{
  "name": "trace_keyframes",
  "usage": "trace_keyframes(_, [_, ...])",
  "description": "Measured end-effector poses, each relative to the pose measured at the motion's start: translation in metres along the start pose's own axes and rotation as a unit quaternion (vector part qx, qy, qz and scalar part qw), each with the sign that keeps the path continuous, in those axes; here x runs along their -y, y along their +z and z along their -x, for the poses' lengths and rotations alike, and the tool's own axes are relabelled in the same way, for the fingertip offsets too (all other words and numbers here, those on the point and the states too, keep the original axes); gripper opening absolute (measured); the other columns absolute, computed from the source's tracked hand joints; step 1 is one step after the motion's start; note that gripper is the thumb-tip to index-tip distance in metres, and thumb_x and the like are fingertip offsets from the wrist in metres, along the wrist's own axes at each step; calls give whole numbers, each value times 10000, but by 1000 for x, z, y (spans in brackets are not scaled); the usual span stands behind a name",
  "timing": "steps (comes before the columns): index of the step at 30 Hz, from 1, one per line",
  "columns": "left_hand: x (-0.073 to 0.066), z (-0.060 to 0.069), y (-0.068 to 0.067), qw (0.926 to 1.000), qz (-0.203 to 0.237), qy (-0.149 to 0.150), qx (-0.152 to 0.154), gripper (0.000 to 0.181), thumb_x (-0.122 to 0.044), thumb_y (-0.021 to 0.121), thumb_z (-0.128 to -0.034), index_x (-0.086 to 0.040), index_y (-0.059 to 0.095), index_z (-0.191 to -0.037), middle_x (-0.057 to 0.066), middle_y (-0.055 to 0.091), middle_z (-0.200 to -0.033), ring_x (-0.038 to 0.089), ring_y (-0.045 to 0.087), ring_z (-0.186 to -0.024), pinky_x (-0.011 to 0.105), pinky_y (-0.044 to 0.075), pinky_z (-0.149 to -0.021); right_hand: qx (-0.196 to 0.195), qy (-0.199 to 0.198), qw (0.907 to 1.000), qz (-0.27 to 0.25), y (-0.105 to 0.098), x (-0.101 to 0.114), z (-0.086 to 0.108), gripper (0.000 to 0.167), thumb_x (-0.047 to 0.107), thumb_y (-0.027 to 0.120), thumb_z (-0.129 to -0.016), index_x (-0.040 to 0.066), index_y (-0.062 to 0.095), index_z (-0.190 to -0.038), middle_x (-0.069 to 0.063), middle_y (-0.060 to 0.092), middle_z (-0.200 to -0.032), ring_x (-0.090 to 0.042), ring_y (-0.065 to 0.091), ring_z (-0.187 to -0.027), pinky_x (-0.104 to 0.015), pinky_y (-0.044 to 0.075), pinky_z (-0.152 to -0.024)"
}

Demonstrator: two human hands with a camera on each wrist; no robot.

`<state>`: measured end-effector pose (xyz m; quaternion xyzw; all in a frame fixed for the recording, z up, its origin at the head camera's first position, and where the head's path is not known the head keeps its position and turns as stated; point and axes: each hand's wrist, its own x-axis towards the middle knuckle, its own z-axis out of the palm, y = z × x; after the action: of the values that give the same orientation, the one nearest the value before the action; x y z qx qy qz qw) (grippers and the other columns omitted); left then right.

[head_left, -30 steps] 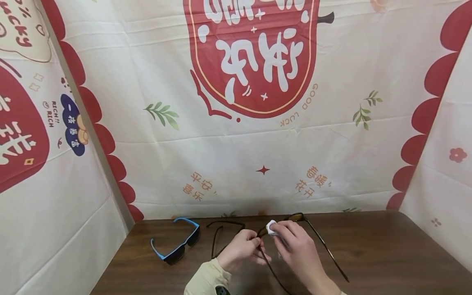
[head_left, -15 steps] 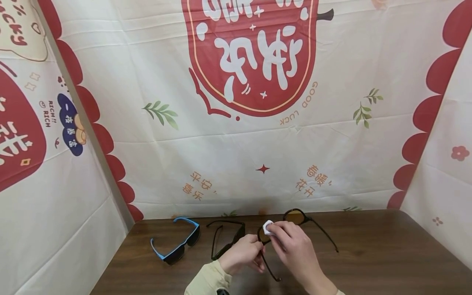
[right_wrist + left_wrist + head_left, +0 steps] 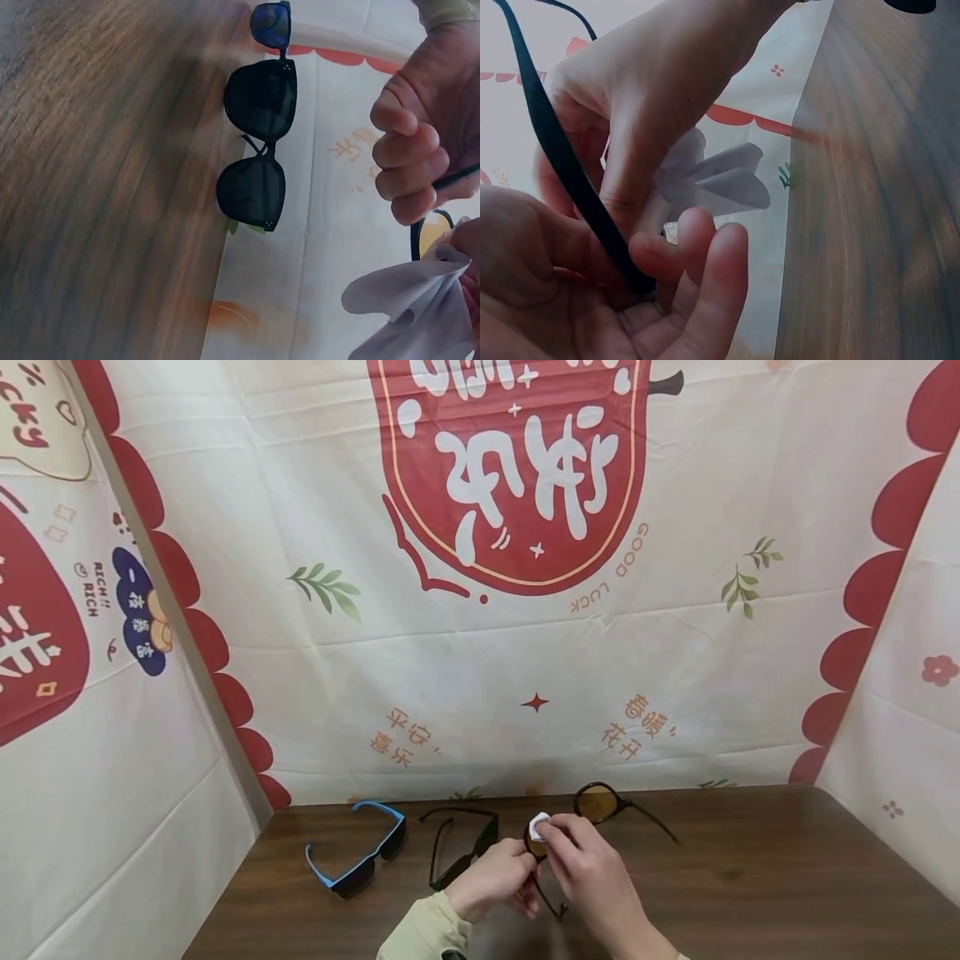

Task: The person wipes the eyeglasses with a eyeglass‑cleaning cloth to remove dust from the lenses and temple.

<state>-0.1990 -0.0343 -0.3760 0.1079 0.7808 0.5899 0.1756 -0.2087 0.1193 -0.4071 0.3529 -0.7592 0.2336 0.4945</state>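
My left hand (image 3: 491, 872) holds a pair of dark-framed sunglasses with amber lenses (image 3: 597, 802), gripping them near one hinge. In the left wrist view, one dark temple (image 3: 555, 142) passes between its thumb and fingers. My right hand (image 3: 596, 868) pinches a white cloth (image 3: 537, 827) over the lens closer to the left hand. Folds of the cloth (image 3: 409, 307) hang loose in the right wrist view. The other lens is uncovered, and its temple (image 3: 652, 821) sticks out to the right. Fingers hide part of the frame.
Black sunglasses (image 3: 486, 835) lie with temples spread just left of my left hand. Farther left are blue-framed sunglasses (image 3: 392, 841) with dark lenses. The brown wooden table (image 3: 787, 877) ends at a printed cloth backdrop (image 3: 450, 677), with cloth sides left and right.
The amber sunglasses have tilted, so their lenses show more and the temples look shorter. My right hand and the cloth have shifted slightly left. The other two pairs stay put.
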Motion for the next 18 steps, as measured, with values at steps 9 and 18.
trace_keyframes(9, [3, -2, -6, 9997, 211, 89, 62, 269, -98, 420, -995, -19, 559, -779, 44, 478, -544, 134, 525, -455, 370, 544, -519, 578, -272, 9966, -517, -4, 1, 2, 355, 298, 457, -1022, 74, 733, -1005, -15, 640, -992, -175, 607, -849, -312, 504, -728])
trace_keyframes(18, [5, 3, -6, 9995, 185, 43, 232, 269, -129, 443, -1003, -41, 531, -764, 29, 440, -537, 139, 523, -454, 292, 501, -476, 880, -650, 9927, -505, -11, -7, 4, 358, 306, 437, -1027, 98, 724, -976, 15, 623, -950, -152, 577, -810, -303, 472, -711])
